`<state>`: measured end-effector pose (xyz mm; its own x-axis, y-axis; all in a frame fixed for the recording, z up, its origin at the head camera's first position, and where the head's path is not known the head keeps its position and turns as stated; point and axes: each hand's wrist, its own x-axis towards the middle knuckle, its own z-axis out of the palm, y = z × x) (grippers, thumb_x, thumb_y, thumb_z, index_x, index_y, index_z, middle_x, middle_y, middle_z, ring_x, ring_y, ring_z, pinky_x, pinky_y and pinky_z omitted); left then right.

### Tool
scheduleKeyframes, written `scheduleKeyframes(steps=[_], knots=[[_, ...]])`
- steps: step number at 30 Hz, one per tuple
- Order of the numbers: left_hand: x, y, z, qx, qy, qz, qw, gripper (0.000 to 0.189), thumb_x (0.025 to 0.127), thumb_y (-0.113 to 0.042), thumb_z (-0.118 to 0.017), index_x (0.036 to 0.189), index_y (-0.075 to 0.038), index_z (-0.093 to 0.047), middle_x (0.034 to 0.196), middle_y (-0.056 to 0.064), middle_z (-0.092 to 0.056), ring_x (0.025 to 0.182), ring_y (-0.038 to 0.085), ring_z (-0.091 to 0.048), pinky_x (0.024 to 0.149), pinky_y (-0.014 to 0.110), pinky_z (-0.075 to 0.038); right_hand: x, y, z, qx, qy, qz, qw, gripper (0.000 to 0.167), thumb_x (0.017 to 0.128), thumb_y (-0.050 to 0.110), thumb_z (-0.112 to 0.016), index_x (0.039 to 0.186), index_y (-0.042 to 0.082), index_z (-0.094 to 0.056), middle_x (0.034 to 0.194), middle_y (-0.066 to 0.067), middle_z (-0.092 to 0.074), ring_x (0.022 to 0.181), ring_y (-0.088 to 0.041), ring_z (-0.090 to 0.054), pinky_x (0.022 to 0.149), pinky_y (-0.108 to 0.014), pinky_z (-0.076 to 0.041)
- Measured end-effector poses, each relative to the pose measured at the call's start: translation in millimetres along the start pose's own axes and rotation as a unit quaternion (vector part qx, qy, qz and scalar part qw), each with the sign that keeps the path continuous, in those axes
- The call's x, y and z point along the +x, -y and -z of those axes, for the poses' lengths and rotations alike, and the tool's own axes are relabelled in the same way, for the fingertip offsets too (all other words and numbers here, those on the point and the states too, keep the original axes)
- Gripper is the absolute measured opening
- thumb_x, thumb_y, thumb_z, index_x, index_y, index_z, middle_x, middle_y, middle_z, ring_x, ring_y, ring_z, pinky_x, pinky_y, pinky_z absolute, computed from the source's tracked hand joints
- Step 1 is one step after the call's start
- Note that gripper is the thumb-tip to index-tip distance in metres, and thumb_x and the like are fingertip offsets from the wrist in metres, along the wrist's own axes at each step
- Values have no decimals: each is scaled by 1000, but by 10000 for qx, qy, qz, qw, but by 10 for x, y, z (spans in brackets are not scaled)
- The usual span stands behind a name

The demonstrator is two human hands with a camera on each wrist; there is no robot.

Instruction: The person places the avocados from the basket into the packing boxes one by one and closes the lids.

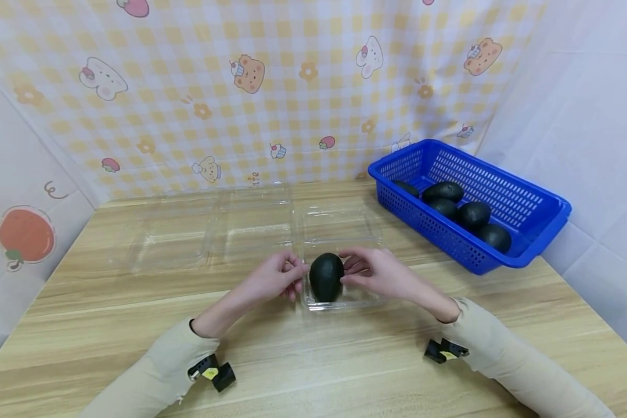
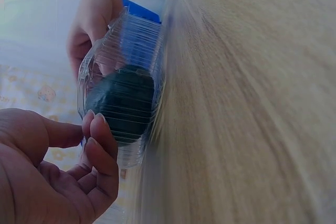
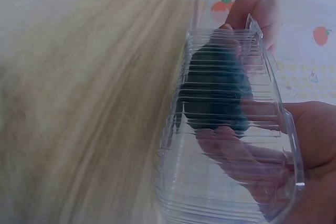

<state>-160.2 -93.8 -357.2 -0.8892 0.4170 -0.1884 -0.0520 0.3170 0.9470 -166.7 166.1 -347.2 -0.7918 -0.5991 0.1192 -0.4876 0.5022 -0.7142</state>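
Observation:
A dark green avocado (image 1: 326, 277) sits in the left side of a clear plastic clamshell box (image 1: 337, 305), whose lid (image 1: 339, 223) lies folded back behind it. My right hand (image 1: 378, 271) reaches over the box's right part and holds the avocado's right side between thumb and fingers; the ribbed wall shows them through in the right wrist view. At the box's left rim, my left hand (image 1: 278, 278) pinches the edge with thumb and fingertips, seen closely in the left wrist view.
Two more open clear clamshell boxes, one in the middle (image 1: 256, 232) and one farther left (image 1: 169, 244), stand on the wooden table (image 1: 271, 371). A blue basket (image 1: 517, 180) with several avocados (image 1: 474, 216) is at the back right. A checked curtain (image 1: 303, 104) hangs behind.

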Motion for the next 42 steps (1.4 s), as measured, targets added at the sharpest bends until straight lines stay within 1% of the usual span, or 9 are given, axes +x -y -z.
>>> scheduleKeyframes(steps=[4,11,18,24,32,36,42], knots=[[2,4,1,-2,2,-20,10000,17,103,-13,-59,102,1,-50,70,7,-60,54,14,-58,51,24,-46,-4,-21,22,11,-70,-6,10000,43,91,7,-75,128,-8,-59,104,-14,-72,94,-22,-72,82,-30,-59],[1,8,1,-40,17,6,10000,17,104,-13,-58,102,1,-50,69,7,-60,54,14,-57,52,24,-45,0,-21,73,-240,-181,14,9995,38,91,7,-75,124,-8,-62,102,-13,-72,92,-22,-72,82,-32,-59],[0,10,2,-62,40,3,10000,17,104,-13,-58,102,1,-49,68,7,-59,54,14,-57,52,24,-45,-9,-20,114,-138,-217,13,9997,37,91,6,-75,124,-8,-61,103,-13,-72,93,-23,-71,80,-31,-60],[-1,2,5,-20,50,-41,10000,17,104,-14,-58,104,2,-50,69,7,-60,55,15,-57,52,25,-47,-10,-25,142,-249,-322,109,9991,37,91,5,-75,123,-7,-62,103,-15,-72,93,-23,-72,80,-32,-60],[0,1,3,47,28,11,10000,16,104,-13,-58,102,1,-51,69,7,-60,55,15,-58,53,25,-47,-20,-4,199,-294,-349,123,9989,37,91,6,-75,123,-6,-62,105,-15,-72,94,-24,-72,82,-33,-59],[-3,-4,2,48,26,-6,10000,17,104,-14,-58,102,1,-50,69,7,-60,55,15,-58,53,25,-46,-20,15,225,-262,-346,80,9990,37,91,6,-75,124,-5,-62,106,-15,-72,94,-24,-72,83,-32,-59],[-1,0,7,24,19,-25,10000,17,104,-14,-58,102,1,-50,69,7,-60,54,14,-58,52,25,-45,-22,29,254,-192,-345,119,9992,36,91,4,-74,124,-3,-62,107,-16,-71,95,-24,-71,83,-32,-59]])
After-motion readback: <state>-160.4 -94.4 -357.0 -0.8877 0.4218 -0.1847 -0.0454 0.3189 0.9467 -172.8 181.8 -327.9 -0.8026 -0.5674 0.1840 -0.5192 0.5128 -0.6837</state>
